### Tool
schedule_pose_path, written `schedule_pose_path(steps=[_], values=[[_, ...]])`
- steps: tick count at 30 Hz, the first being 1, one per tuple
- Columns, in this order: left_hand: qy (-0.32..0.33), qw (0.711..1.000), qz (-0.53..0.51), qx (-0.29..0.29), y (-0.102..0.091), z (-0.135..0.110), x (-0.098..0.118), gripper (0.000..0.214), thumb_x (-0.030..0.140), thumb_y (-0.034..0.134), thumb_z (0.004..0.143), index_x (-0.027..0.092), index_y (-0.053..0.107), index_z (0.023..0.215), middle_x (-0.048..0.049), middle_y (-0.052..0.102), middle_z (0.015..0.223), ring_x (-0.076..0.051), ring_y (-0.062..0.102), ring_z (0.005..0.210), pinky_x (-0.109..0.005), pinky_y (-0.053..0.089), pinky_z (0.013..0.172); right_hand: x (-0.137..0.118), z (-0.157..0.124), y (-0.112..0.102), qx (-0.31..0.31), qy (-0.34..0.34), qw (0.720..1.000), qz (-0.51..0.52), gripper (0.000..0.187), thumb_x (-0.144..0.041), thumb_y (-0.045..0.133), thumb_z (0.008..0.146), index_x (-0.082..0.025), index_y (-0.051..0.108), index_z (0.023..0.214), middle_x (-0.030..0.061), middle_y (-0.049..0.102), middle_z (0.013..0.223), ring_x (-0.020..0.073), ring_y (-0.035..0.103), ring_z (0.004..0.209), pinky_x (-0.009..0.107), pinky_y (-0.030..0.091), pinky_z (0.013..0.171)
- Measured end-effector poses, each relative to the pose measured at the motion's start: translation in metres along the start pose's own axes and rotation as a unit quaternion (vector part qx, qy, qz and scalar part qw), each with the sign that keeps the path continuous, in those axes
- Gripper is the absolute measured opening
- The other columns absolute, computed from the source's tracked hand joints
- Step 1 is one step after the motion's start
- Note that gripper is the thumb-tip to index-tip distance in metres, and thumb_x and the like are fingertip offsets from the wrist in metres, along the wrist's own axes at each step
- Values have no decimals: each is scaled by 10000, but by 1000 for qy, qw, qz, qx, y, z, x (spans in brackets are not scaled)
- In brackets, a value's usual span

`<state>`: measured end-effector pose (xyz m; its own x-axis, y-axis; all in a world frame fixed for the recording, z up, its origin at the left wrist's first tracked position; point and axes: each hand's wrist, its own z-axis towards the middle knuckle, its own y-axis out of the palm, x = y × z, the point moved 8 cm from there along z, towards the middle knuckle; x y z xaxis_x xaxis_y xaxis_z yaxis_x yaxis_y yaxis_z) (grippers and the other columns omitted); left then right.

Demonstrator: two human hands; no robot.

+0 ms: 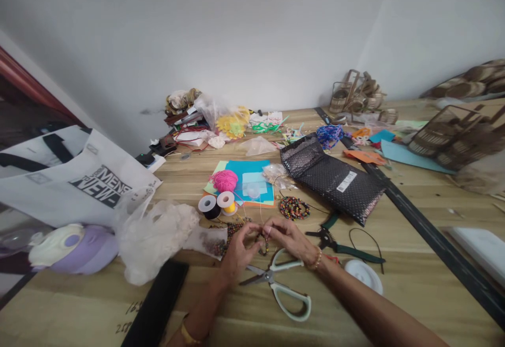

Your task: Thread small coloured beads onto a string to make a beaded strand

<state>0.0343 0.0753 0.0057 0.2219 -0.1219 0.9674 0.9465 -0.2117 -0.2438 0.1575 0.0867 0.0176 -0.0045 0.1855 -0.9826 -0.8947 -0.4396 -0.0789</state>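
My left hand (241,248) and my right hand (290,237) meet over the table, fingertips pinched on a short beaded strand (265,248). A pale thread (261,211) rises beyond the fingers; its exact hold is too small to make out. Just below the hands lies a pair of scissors (269,277) with white handles, blades apart. Left of my left hand, a clear bag of beads (207,241) lies partly hidden. A coil of multicoloured beads (294,208) rests beyond my right hand. Green-handled pliers (327,239) lie to its right.
Black (209,208) and yellow (228,203) thread spools stand behind the hands, by a pink yarn ball (225,181) on coloured paper (256,171). A black bubble mailer (335,179) lies right. Plastic bags (155,231) crowd the left. A white lid (363,276) sits near my right forearm.
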Motion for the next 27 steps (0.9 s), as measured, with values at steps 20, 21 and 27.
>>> schedule_pose_path(steps=[20,21,27], values=[[-109,971,-209,-49,7,-1,-8,223,315,774,660,123,677,721,-21,646,614,-119,552,581,-246,423,597,4,1,-31,137,7,990,-22,276,-448,601,817,-172,614,807,5,574,707,138,498,626,248,395,586],[-113,963,-239,-45,7,-1,-10,234,322,778,658,121,676,722,-22,642,601,-118,549,564,-248,419,581,4,1,-34,146,6,989,-28,264,-435,594,818,-172,610,814,7,574,712,138,495,622,251,396,587],[-117,930,-346,49,-5,3,-20,248,288,826,589,124,663,677,-34,683,655,-118,592,556,-245,428,563,-17,-1,-37,125,-23,975,-181,159,-319,571,806,-171,628,799,21,592,717,176,543,708,294,425,704]])
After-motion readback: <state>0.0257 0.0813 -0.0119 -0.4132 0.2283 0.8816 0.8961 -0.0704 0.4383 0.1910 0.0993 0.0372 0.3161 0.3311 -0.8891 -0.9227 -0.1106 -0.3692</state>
